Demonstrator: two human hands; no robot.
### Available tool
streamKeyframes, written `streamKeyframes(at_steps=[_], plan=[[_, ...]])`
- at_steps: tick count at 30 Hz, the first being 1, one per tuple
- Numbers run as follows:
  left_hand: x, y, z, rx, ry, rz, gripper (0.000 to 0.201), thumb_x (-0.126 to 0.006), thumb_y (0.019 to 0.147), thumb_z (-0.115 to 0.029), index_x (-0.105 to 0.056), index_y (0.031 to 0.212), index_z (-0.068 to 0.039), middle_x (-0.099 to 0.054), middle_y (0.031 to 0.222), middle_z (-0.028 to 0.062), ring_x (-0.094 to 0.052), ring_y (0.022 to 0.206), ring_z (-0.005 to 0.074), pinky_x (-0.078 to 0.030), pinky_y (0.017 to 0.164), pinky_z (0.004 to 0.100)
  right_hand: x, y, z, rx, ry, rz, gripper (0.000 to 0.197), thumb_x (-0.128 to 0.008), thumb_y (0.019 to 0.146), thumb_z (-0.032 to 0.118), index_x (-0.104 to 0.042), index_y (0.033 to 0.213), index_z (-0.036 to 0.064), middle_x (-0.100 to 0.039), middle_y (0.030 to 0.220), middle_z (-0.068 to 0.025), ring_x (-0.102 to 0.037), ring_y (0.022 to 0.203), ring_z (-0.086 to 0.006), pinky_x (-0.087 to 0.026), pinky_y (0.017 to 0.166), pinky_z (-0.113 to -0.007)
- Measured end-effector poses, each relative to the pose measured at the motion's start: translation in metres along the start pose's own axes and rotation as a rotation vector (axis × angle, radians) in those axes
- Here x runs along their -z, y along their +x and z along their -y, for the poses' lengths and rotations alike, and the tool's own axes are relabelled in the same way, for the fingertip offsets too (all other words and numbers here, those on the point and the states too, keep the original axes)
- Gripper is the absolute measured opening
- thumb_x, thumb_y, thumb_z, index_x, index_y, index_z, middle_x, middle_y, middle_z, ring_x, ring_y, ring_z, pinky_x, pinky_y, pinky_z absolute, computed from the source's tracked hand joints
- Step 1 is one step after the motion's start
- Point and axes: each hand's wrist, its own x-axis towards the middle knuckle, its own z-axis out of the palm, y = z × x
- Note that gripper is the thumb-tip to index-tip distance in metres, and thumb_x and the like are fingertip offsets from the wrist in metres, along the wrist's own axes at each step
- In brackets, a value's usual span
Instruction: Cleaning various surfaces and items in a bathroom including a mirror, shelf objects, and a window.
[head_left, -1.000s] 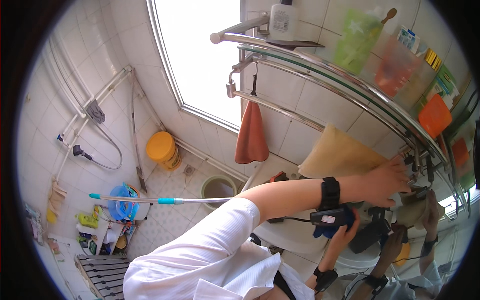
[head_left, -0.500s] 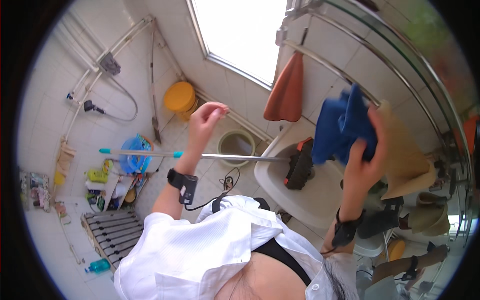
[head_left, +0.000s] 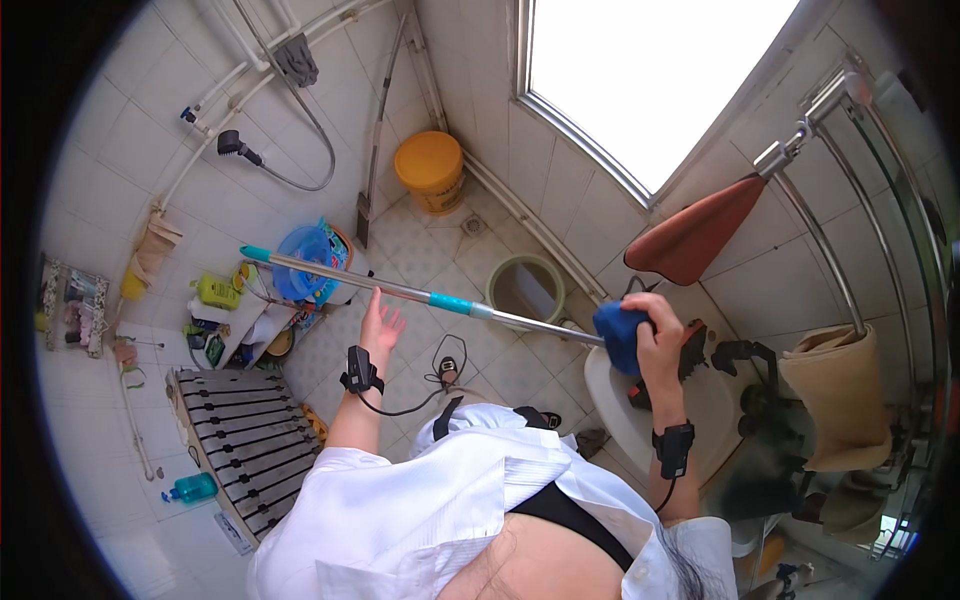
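Observation:
A silver pole [head_left: 340, 272] with teal grips slants across the room, its far left end raised and its right end reaching the sink. My right hand [head_left: 660, 345] is closed on a bunched blue cloth [head_left: 618, 336], which meets the pole's right end; whether it wraps round the pole I cannot tell. Just under the pole's middle is my left hand [head_left: 380, 328], fingers spread and holding nothing. One fingertip reaches the pole's lower edge. Partly hidden behind my right hand, the dark and red mop head [head_left: 692, 345] lies in the white sink [head_left: 715, 425].
A reddish-brown cloth [head_left: 697, 232] hangs from the rail above the sink, with a beige towel [head_left: 838, 400] nearer. On the floor stand a yellow bucket [head_left: 430, 170] and a pale basin [head_left: 550, 275] of water. A slatted rack [head_left: 240, 440] and crowded shelf are at left.
The blue cloth, in my right hand, has come down from beside the rail to the pole's right end. My left hand has lowered, and its fingers have spread. The view has turned.

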Motion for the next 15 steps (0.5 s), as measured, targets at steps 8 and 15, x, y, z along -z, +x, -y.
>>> streamKeyframes(at_steps=[8,15], plan=[[-0.072,0.066,-0.075,0.003,-0.023,0.488,0.031,-0.056,0.093,-0.036,-0.052,0.115,-0.015,-0.059,0.120,0.0023,-0.051,0.119,0.0195,-0.037,0.100,0.0408,-0.096,-0.189,-0.126,-1.053,0.080,-0.448,0.029,-0.048,0.088,0.017,-0.061,0.106,-0.0015,-0.065,0.089,-0.0068,-0.059,0.085,-0.0150,-0.046,0.079,-0.029],[-0.212,0.085,-0.121,0.057,0.144,0.885,0.031,-0.044,0.099,-0.034,-0.054,0.113,-0.008,-0.058,0.123,0.0103,-0.052,0.120,0.0263,-0.043,0.099,0.0435,-0.180,-0.183,-0.066,-1.269,0.655,-0.695,0.036,-0.051,0.095,0.036,-0.062,0.096,0.0028,-0.065,0.087,-0.0040,-0.062,0.075,-0.0133,-0.051,0.069,-0.028]])
